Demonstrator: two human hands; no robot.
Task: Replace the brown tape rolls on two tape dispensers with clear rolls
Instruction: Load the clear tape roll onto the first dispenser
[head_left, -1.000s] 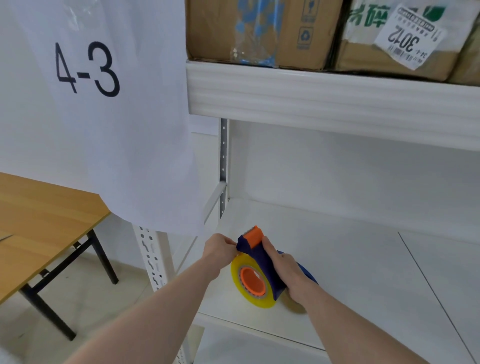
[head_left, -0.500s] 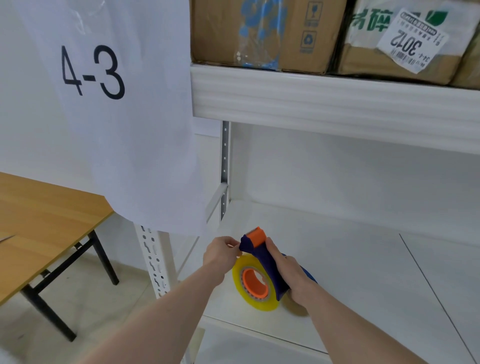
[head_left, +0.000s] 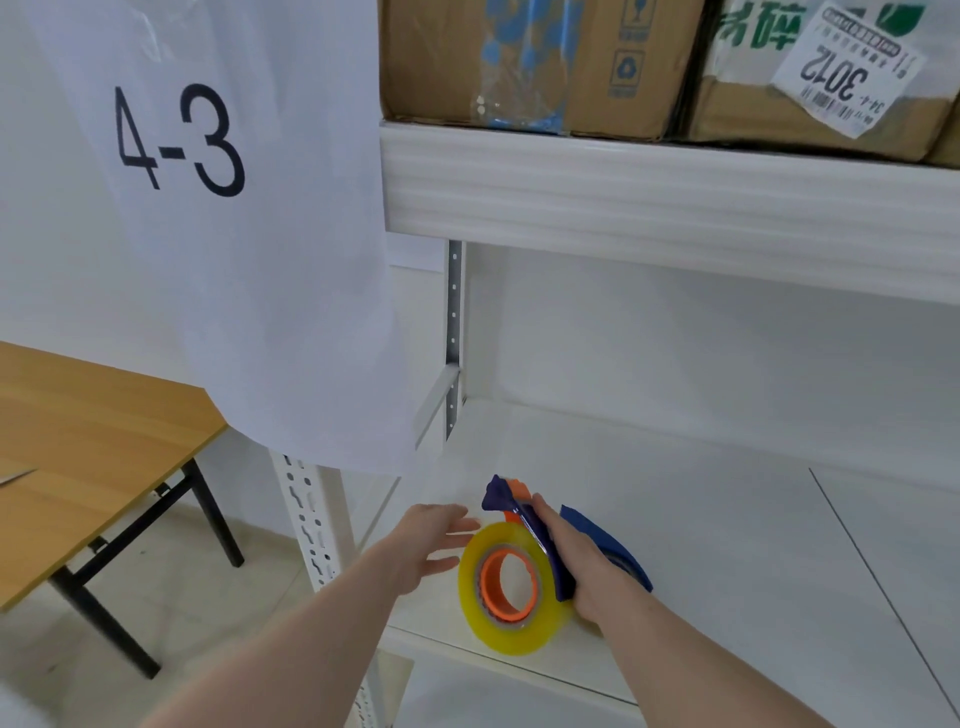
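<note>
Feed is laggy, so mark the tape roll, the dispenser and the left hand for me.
tape roll (head_left: 519, 631): head view, on its yellowish outer band, lower front.
dispenser (head_left: 497, 491): head view, on its dark blue front tip.
left hand (head_left: 426, 540): head view, on the back of the hand.

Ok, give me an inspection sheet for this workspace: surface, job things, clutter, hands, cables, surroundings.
Surface: white shelf board, dispenser standing near its front edge.
Job's things: blue tape dispenser with orange core, carrying a clear, yellowish tape roll; a second blue piece lies behind it.
Clutter: nothing seen.
Hands: right hand grips the dispenser; left hand open beside the roll, holding nothing.
Cables: nothing seen.
Surroundings: cardboard boxes on the upper shelf, hanging sheet marked 4-3, wooden table at left.
</note>
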